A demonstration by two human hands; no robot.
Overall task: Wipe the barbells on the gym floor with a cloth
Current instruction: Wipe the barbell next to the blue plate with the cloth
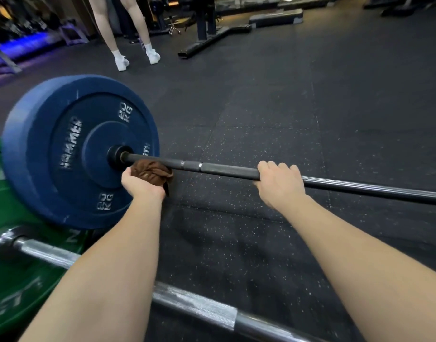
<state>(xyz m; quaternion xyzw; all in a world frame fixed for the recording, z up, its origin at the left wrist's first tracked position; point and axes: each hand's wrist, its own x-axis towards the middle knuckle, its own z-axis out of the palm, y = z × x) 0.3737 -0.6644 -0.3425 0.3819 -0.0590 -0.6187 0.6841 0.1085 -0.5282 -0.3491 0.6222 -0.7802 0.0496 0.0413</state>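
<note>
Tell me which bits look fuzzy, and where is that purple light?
Head view: the green plate and silver bar near the bottom edge look smeared; the lettering on the blue plate reads clearly; a purple-blue glow sits top left; the room behind is dim.

Brown cloth [151,172] against black barbell [226,169]

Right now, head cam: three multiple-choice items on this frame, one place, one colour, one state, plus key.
1. Where is the brown cloth? A over a bench; B at the black bar beside the plate; C in a bucket.
2. Colour of the plate on that bar? A blue; B red; C yellow.
3. What is the right hand doing? A hanging free; B gripping the black bar; C holding the cloth.
Key: 1 B, the left hand holds it to the bar by the hub; 2 A, blue, marked 20 KG; 3 B, its fingers curl over the bar.
</note>
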